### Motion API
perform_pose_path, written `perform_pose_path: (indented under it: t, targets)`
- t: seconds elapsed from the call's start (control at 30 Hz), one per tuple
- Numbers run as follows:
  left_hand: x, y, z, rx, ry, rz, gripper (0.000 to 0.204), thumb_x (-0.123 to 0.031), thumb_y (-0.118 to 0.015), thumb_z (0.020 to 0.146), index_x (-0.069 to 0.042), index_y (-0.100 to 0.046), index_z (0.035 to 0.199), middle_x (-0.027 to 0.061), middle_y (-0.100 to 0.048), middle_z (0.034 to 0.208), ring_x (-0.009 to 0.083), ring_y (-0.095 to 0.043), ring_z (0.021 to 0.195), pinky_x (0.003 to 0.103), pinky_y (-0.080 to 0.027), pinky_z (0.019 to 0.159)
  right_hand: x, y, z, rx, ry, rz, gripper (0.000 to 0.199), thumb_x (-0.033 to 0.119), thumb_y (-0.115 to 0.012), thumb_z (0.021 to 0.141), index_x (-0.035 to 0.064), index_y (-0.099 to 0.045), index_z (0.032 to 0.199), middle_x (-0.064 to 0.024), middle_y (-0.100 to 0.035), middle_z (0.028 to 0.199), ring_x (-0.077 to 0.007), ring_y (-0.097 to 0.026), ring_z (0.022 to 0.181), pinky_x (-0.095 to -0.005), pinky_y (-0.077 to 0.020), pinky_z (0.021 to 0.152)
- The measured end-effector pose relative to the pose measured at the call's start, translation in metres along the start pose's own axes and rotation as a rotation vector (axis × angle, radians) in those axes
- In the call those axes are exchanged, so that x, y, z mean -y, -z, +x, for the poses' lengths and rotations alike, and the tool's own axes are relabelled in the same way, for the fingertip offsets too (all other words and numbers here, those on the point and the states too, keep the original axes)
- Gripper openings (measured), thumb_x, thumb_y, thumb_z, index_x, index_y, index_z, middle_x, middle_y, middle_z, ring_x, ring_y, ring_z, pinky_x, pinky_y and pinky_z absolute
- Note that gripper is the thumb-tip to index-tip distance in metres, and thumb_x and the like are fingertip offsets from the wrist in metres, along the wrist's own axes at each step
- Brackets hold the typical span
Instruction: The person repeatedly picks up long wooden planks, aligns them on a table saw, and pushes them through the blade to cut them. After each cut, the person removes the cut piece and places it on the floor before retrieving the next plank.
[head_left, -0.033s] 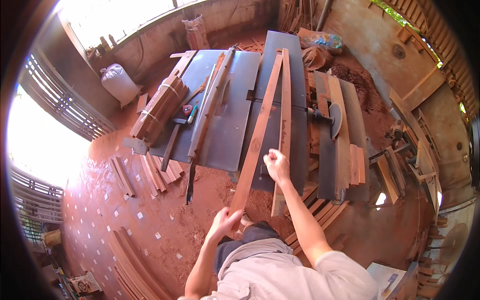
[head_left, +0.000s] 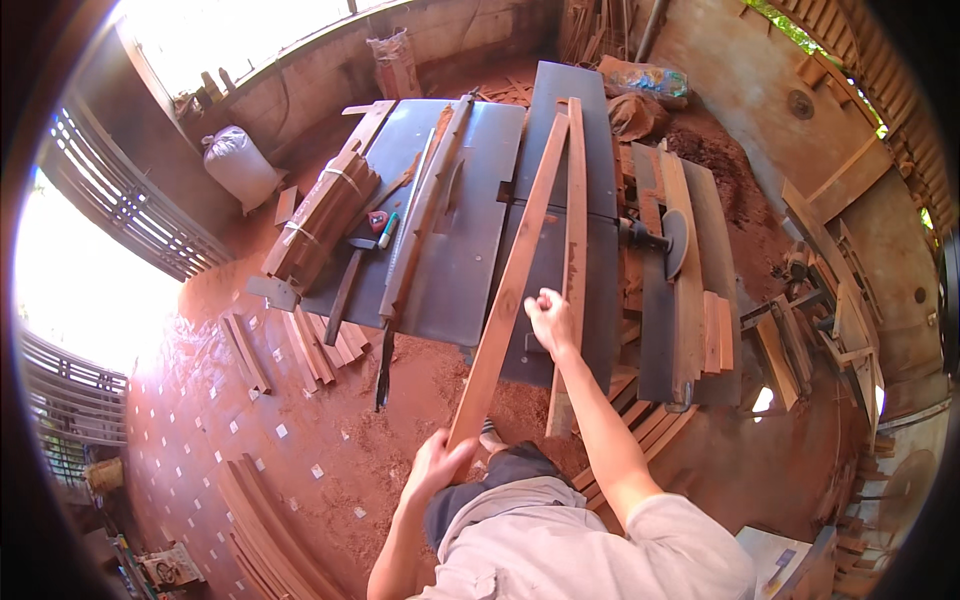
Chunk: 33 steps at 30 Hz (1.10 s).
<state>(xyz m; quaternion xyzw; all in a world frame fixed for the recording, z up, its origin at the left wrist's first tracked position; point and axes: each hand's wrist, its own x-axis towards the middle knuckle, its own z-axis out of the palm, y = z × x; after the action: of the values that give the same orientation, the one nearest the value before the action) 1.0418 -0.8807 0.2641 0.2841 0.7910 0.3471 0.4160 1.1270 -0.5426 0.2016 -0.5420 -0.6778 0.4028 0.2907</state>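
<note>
My left hand point(head_left: 438, 464) is wrapped round the near end of a long reddish wooden strip point(head_left: 508, 295). The strip slants away from me over the dark metal machine table point(head_left: 460, 270), its far end close to that of a second wooden strip point(head_left: 576, 210). That second one lies on the table to the right, its near end jutting past the front edge. Between the two strips my right hand point(head_left: 553, 322) is closed, fingers curled. Whatever it may hold is too small to make out.
On the table's left are a tied bundle of wood point(head_left: 318, 215), a hammer point(head_left: 348, 280), a red tape measure point(head_left: 377, 222) and a long bar point(head_left: 425, 220). A dark disc point(head_left: 678, 245) stands at the right beside boards. Loose strips point(head_left: 270, 530) lie on the dusty floor.
The near end of the held strip has shifted slightly left, with my left hand on it. My right hand has moved only a little.
</note>
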Motion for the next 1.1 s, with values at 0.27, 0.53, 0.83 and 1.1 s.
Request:
perform_pose_path:
  t: [0.27,0.53,0.83,1.1]
  targets:
    - [0.032,0.091,-0.174,-0.394,0.125,0.614,0.045,-0.036,-0.082,0.067,-0.004,-0.057,0.087,0.0180,-0.065,0.091,0.0389,-0.065,0.089,0.045,-0.051,0.077,0.023,-0.147,0.095,-0.001,-0.710,0.411,0.063,0.048,-0.079,0.084,-0.0056,-0.065,0.115,-0.0137,-0.067,0.099,-0.0268,-0.065,0.088,-0.0433,-0.0553,0.075]
    - [0.090,0.135,-0.166,-0.124,0.269,0.515,0.080,-0.062,-0.078,0.074,-0.002,-0.059,0.124,0.0192,-0.062,0.123,0.0373,-0.058,0.117,0.049,-0.045,0.101,0.052,-0.175,-0.075,0.145,-0.703,0.682,0.027,0.028,-0.082,0.084,0.0066,-0.066,0.080,-0.0042,-0.061,0.066,-0.0172,-0.061,0.055,-0.0330,-0.0519,0.051]
    - [0.170,0.118,-0.096,-0.030,0.270,0.090,0.070,-0.062,-0.070,0.084,0.003,-0.068,0.110,0.0256,-0.072,0.100,0.0381,-0.070,0.099,0.046,-0.053,0.087,0.074,-0.217,-0.299,0.209,-0.576,0.655,0.030,0.032,-0.078,0.088,0.0051,-0.065,0.092,-0.0022,-0.064,0.073,-0.0124,-0.061,0.059,-0.0297,-0.0498,0.054]
    - [0.272,0.103,-0.156,-0.132,0.387,-0.086,0.061,-0.057,-0.069,0.088,0.003,-0.067,0.102,0.0226,-0.072,0.099,0.0330,-0.069,0.096,0.043,-0.052,0.085,0.054,-0.248,-0.382,0.479,-0.586,0.252,0.056,0.054,-0.078,0.085,-0.0010,-0.071,0.093,-0.0075,-0.073,0.082,-0.0177,-0.070,0.072,-0.0360,-0.0544,0.064]
